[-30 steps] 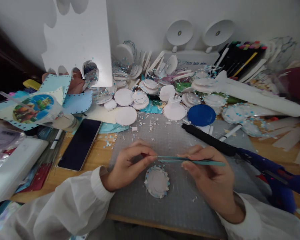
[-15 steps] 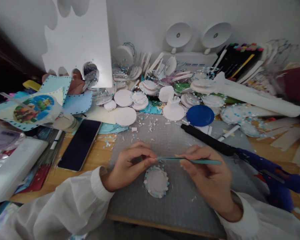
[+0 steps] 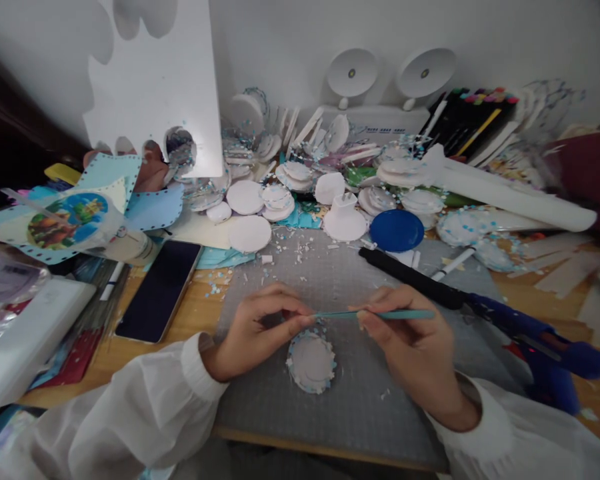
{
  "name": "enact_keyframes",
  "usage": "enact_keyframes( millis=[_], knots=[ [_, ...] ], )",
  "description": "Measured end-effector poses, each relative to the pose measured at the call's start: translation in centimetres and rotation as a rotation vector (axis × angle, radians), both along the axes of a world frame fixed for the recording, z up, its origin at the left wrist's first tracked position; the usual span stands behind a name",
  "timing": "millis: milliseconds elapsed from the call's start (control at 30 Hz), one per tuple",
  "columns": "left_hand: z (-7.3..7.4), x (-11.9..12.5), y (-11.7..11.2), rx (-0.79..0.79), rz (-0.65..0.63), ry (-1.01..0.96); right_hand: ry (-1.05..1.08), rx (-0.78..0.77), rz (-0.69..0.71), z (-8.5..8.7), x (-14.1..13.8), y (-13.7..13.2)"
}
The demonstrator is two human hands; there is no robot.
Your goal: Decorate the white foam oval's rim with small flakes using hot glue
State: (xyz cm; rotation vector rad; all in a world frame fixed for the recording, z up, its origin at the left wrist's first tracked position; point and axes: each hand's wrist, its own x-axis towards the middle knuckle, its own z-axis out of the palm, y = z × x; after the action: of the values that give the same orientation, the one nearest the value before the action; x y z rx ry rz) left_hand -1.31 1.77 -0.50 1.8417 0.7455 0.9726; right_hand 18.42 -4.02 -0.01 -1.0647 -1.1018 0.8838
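Note:
My right hand pinches a pair of slim teal tweezers with thumb and fingers, the tool lying almost level and its tips toward the left. My left hand is closed in a pinch right at those tips; whatever sits between its fingertips is too small to make out. Just below the tips, a round white disc edged with small white and pale blue bits lies on the grey cutting mat. Neither hand covers much of the disc.
Right of my hands lies a blue and black glue gun. A phone and a lidded drink cup are at left. White discs, a blue lid and scraps crowd the back. A white board leans on the wall.
The right hand and tweezers have shifted slightly, the tweezers' rear end tipping up a little. My left hand keeps its pinch. The whole view has drifted slightly.

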Motion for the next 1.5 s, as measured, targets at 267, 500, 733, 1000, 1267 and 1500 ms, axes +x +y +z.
enact_keyframes(
  millis=[267, 500, 733, 1000, 1267, 1500],
  knots=[
    [1.7, -0.6, 0.5, 0.08, 0.1, 0.134, 0.478, -0.296, 0.054, -0.4, 1.1, 1.1],
    [5.4, -3.5, -2.2, -0.359, -0.182, 0.809, 0.598, -0.344, 0.122, -0.6, 1.2, 1.2],
    [3.8, -2.5, -4.4, -0.461, -0.23, 0.69, 0.561, -0.288, 0.138, -0.6, 1.1, 0.9],
    [6.3, -1.7, -0.1, -0.29, -0.593, 0.641, 0.647, -0.307, 0.148, -0.2, 1.2, 0.8],
    [6.0, 0.7, 3.6, -0.373, -0.799, 0.601, 0.604, -0.36, 0.111, -0.3, 1.2, 0.9],
    [4.5, 0.6, 4.4, -0.143, -0.797, 0.636, 0.614, -0.383, 0.077, -0.5, 1.1, 1.0]
  ],
)
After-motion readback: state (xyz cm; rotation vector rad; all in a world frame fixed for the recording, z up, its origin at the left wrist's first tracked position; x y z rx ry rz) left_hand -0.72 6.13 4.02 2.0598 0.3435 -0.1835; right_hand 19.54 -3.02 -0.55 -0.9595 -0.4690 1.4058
